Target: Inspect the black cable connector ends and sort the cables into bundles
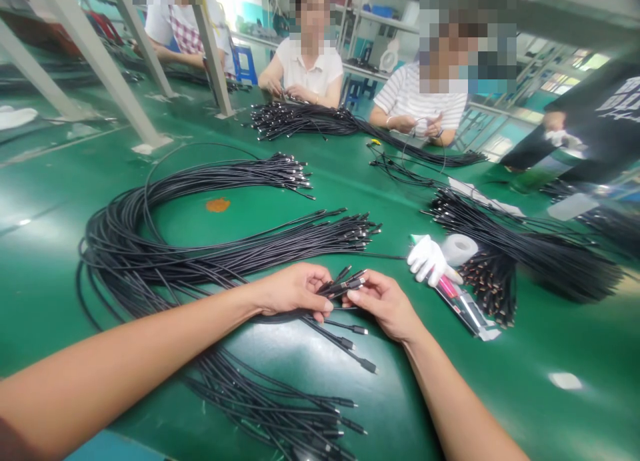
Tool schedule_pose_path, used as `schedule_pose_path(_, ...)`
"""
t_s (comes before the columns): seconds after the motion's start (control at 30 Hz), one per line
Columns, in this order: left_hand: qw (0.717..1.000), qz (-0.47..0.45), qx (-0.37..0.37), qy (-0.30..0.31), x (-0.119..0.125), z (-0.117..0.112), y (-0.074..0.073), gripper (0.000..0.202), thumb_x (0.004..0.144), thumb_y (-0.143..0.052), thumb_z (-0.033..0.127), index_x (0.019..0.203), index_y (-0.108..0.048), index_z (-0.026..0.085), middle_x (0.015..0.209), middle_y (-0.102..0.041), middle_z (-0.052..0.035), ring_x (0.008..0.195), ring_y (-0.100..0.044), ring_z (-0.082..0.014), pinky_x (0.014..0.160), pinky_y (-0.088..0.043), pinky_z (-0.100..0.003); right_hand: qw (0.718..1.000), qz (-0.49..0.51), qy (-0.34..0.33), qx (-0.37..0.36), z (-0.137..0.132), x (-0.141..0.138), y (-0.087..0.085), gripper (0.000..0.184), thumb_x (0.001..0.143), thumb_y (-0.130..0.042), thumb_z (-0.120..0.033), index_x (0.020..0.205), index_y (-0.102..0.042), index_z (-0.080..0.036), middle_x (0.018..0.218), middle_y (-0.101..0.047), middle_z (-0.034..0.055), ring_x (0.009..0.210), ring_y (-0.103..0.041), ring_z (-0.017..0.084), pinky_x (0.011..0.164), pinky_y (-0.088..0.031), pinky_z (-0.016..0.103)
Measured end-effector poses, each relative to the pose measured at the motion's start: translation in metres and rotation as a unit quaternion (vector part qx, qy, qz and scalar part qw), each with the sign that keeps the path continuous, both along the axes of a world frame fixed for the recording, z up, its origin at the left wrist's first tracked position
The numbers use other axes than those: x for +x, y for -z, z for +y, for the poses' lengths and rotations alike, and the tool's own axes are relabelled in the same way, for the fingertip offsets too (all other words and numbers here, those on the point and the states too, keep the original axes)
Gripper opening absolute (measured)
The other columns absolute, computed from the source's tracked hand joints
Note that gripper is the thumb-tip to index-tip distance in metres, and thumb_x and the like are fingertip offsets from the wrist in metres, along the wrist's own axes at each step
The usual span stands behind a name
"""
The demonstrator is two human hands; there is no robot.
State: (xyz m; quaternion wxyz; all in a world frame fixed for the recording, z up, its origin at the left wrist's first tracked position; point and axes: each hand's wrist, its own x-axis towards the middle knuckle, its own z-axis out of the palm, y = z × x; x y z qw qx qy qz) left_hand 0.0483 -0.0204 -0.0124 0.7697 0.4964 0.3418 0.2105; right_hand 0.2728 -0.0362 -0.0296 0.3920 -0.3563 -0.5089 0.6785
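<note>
My left hand (295, 291) closes around a small bunch of black USB-type cables (345, 285) near their metal-tipped connector ends. My right hand (385, 305) pinches the same bunch from the other side, and the connectors stick out between my hands. More of these cables (280, 397) fan out below my wrists toward me, with several plugs lying loose on the green workbench (500, 381). A white cotton glove (431, 261) lies just beyond my right hand.
Large black cable bundles (200, 247) lie left and ahead, with another (525, 247) to the right. Beside the glove are a white tape roll (459, 249) and a pink-and-silver packet (465, 307). Co-workers (307, 71) sit across the bench handling cables. Grey metal struts (95, 61) rise at the far left.
</note>
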Motion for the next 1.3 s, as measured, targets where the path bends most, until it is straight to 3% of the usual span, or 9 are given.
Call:
schedule_pose_path(0.2, 1.0, 0.0, -0.008, -0.019, 0.0, 0.001, -0.002, 0.033, 0.066, -0.086, 0.022, 0.079, -0.057, 0.013, 0.072, -0.066, 0.0009, 0.064, -0.066, -0.0109, 0.062, -0.058, -0.022, 0.999, 0.027, 0.003, -0.016, 0.001, 0.0, 0.003, 0.024, 0.074, -0.085, -0.027, 0.09, -0.069, -0.019, 0.088, -0.072, 0.0001, 0.078, -0.068, 0.012, 0.079, -0.057, 0.026)
schedule_pose_path(0.37, 1.0, -0.003, -0.007, 0.001, -0.003, 0.003, 0.001, 0.031, 0.072, -0.083, 0.026, 0.084, -0.058, 0.013, 0.072, -0.07, -0.0032, 0.064, -0.069, -0.0133, 0.065, -0.059, -0.025, 1.0, 0.017, 0.001, -0.009, 0.002, 0.0, 0.001, 0.025, 0.074, -0.085, -0.03, 0.09, -0.069, -0.019, 0.082, -0.07, -0.0004, 0.073, -0.067, 0.012, 0.074, -0.056, 0.026)
schedule_pose_path(0.57, 0.999, -0.033, -0.026, 0.012, -0.003, 0.002, 0.0, 0.031, 0.074, -0.082, 0.027, 0.086, -0.057, 0.013, 0.076, -0.07, -0.0037, 0.07, -0.073, -0.0183, 0.06, -0.059, -0.025, 0.999, -0.039, -0.005, 0.038, 0.001, 0.003, 0.001, 0.025, 0.085, -0.075, -0.04, 0.079, -0.065, -0.017, 0.076, -0.069, 0.0024, 0.07, -0.066, 0.016, 0.073, -0.054, 0.031)
schedule_pose_path(0.73, 0.998, -0.039, -0.036, 0.016, -0.003, 0.003, 0.001, 0.03, 0.074, -0.081, 0.027, 0.085, -0.056, 0.014, 0.073, -0.071, -0.0038, 0.071, -0.073, -0.0191, 0.06, -0.059, -0.025, 0.999, -0.032, -0.008, 0.018, 0.002, 0.003, 0.008, 0.035, 0.094, -0.061, -0.048, 0.088, -0.07, -0.014, 0.082, -0.07, 0.0074, 0.072, -0.068, 0.018, 0.071, -0.057, 0.035)
schedule_pose_path(0.87, 0.998, -0.037, -0.036, 0.021, -0.003, 0.003, 0.002, 0.031, 0.074, -0.082, 0.028, 0.085, -0.056, 0.014, 0.073, -0.071, -0.0044, 0.071, -0.074, -0.0197, 0.06, -0.059, -0.026, 1.0, -0.013, -0.003, 0.011, 0.002, 0.002, 0.008, 0.03, 0.093, -0.063, -0.046, 0.094, -0.068, -0.016, 0.08, -0.071, 0.006, 0.07, -0.068, 0.017, 0.071, -0.057, 0.034)
schedule_pose_path(1.03, 0.999, -0.042, -0.03, 0.002, -0.002, 0.003, 0.001, 0.032, 0.074, -0.083, 0.028, 0.084, -0.057, 0.013, 0.078, -0.072, -0.0035, 0.072, -0.072, -0.0164, 0.072, -0.06, -0.03, 0.999, -0.027, -0.005, 0.028, 0.001, 0.003, 0.006, 0.021, 0.088, -0.072, -0.037, 0.094, -0.069, -0.018, 0.08, -0.072, 0.004, 0.072, -0.069, 0.016, 0.073, -0.056, 0.031)
schedule_pose_path(1.2, 0.998, -0.037, -0.032, -0.035, -0.002, 0.004, -0.001, 0.032, 0.072, -0.085, 0.029, 0.089, -0.065, 0.01, 0.09, -0.075, -0.0088, 0.087, -0.073, -0.0172, 0.086, -0.057, -0.029, 0.997, -0.029, -0.016, 0.067, 0.0, 0.004, 0.003, 0.022, 0.087, -0.072, -0.038, 0.079, -0.07, -0.017, 0.096, -0.07, 0.0061, 0.08, -0.068, 0.018, 0.078, -0.057, 0.034)
schedule_pose_path(1.3, 0.998, -0.041, -0.04, -0.033, -0.002, 0.005, -0.001, 0.034, 0.072, -0.085, 0.031, 0.091, -0.067, 0.01, 0.089, -0.076, -0.0099, 0.086, -0.073, -0.0189, 0.089, -0.058, -0.033, 0.997, -0.056, -0.029, 0.049, -0.002, 0.003, -0.002, 0.025, 0.086, -0.073, -0.04, 0.079, -0.07, -0.016, 0.087, -0.072, 0.0067, 0.077, -0.07, 0.018, 0.076, -0.057, 0.033)
